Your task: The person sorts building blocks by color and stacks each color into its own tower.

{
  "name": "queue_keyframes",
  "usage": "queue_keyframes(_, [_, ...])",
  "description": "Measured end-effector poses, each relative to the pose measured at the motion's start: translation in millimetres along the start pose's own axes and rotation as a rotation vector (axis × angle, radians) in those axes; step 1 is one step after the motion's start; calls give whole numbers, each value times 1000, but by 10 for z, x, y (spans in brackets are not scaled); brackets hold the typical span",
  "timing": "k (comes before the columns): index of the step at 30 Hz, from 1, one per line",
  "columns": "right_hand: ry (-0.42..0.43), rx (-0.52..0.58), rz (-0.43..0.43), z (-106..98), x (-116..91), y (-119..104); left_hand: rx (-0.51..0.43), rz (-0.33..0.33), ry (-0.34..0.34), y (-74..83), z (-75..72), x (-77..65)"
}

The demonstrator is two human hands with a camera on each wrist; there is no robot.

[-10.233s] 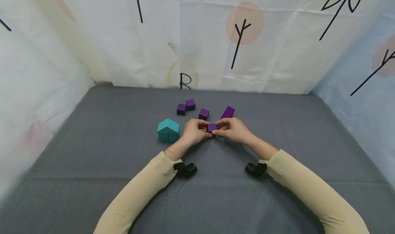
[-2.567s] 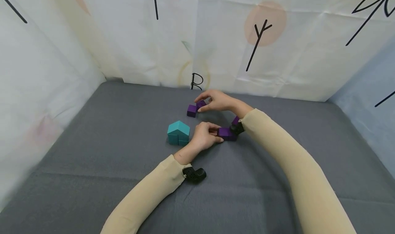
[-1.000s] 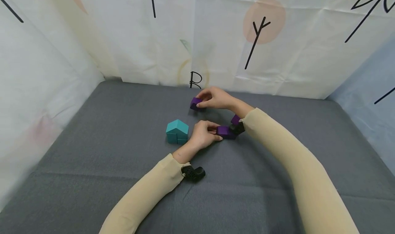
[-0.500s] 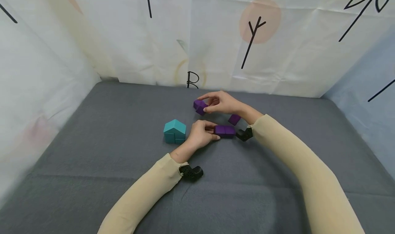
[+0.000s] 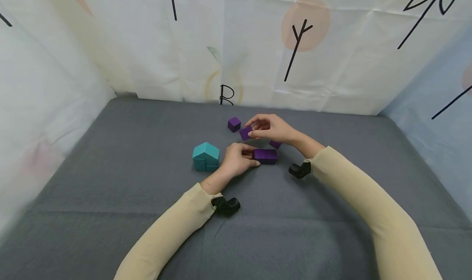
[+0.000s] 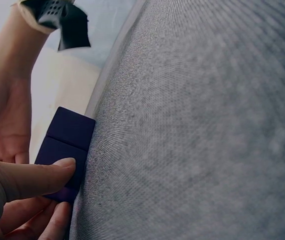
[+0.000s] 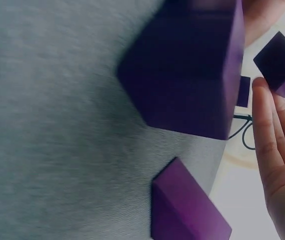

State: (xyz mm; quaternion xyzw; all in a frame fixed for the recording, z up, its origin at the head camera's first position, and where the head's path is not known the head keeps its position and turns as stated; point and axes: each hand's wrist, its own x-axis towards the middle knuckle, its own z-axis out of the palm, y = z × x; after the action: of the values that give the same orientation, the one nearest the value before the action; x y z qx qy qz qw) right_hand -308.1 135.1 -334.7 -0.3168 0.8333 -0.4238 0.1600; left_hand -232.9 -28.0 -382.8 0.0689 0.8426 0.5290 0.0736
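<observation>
My left hand (image 5: 237,161) grips one end of a row of purple blocks (image 5: 265,157) on the grey cloth. In the left wrist view a seam splits the row of blocks (image 6: 65,142), and the left thumb (image 6: 47,176) presses on the nearer block. Behind the row, my right hand (image 5: 274,129) pinches a small purple cube (image 5: 246,133) by thumb and fingertips. The right wrist view shows this held cube (image 7: 278,59) raised and tilted. A second loose purple cube (image 5: 234,124) lies just beyond it, to the left.
A teal house-shaped stack of blocks (image 5: 206,157) stands left of my left hand. Another purple block (image 5: 275,144) lies partly hidden under the right hand, behind the row. Grey cloth (image 5: 121,169) covers the table, and patterned curtains (image 5: 254,46) rise at its back.
Since ten seconds ago, two purple blocks have come together in a row. My right hand reached to the back cubes, took one and draws it right and nearer. The left hand stays at the row.
</observation>
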Motion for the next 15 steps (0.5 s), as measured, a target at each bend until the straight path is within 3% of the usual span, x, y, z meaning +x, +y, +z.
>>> queue_keyframes(7, [34,39,-7,25,-164,21,3,2,5,-9,-3,-5])
queue_keyframes(15, [82,84,78,2,-331,18,5,1,6,-12,7,7])
